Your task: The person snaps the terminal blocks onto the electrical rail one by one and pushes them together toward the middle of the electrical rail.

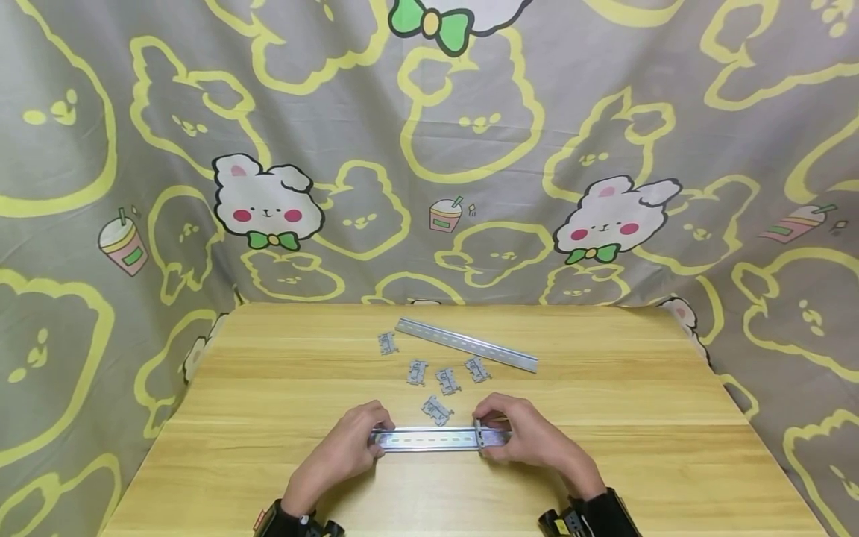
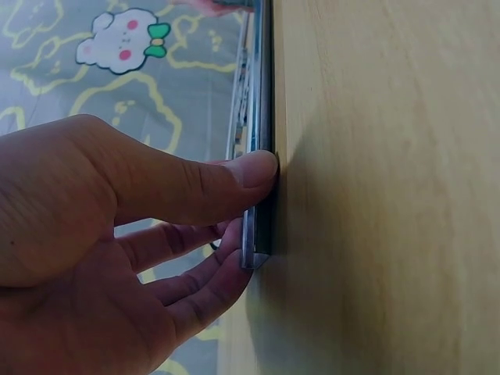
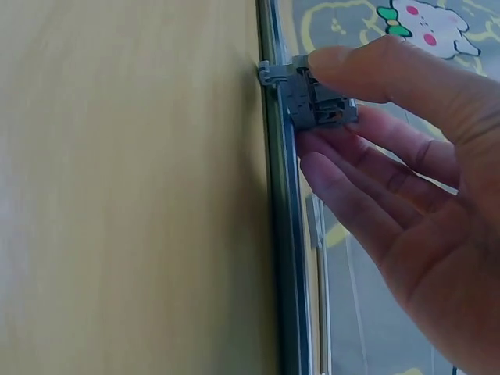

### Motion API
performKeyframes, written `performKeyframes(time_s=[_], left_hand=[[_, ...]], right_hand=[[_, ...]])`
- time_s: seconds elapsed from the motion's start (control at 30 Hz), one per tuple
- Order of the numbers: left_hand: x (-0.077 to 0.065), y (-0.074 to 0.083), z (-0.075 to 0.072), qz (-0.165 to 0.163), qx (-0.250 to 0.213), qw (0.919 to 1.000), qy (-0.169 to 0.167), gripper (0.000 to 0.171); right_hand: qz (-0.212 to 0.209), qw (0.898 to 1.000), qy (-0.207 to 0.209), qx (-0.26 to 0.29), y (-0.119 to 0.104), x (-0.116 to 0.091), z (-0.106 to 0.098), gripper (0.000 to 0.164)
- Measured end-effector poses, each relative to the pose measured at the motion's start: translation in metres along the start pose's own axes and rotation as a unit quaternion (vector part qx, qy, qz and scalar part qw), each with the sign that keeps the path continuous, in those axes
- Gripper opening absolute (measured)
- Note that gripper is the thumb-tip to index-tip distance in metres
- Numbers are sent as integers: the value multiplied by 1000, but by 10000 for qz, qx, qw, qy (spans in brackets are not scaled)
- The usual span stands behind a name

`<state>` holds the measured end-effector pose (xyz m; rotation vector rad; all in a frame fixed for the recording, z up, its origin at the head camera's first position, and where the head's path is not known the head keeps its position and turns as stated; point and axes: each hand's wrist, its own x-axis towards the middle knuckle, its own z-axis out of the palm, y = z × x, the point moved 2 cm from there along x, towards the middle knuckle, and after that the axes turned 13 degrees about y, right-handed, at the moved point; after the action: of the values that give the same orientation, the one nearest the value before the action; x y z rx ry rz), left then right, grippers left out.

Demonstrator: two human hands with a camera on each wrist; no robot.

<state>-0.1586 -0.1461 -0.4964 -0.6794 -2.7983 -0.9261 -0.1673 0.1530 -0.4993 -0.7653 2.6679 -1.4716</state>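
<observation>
A slotted metal DIN rail [image 1: 429,440] lies crosswise on the table near its front. My left hand [image 1: 345,447] pinches the rail's left end, with the thumb [image 2: 254,168] on the near edge and fingers on the far side. Toward the rail's right end, my right hand [image 1: 526,436] holds a grey DIN rail end clamp [image 3: 312,98] between thumb and fingers. This clamp stands upright across the rail, and its small foot hooks at the near edge; whether the far side is latched I cannot tell. Just beyond the rail lies another loose grey clamp [image 1: 438,410].
Farther back are several more grey clamps, among them one [image 1: 447,381] in the middle and one [image 1: 387,343] at the left. A second slotted rail [image 1: 466,344] lies slanted behind them. A patterned curtain [image 1: 376,246] hangs along the back of the wooden table [image 1: 268,373].
</observation>
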Motion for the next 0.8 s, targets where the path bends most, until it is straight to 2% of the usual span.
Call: performKeyframes(time_s=[0.5,0.8], left_hand=[[0,0,-1,8,-14,10000,-21,29],[0,-1,0,-38,15,10000,-24,30]], right_hand=[[-15,9998,80,-202,-8,8,22,49],[-107,9992,141,-359,-12,12,28,49]])
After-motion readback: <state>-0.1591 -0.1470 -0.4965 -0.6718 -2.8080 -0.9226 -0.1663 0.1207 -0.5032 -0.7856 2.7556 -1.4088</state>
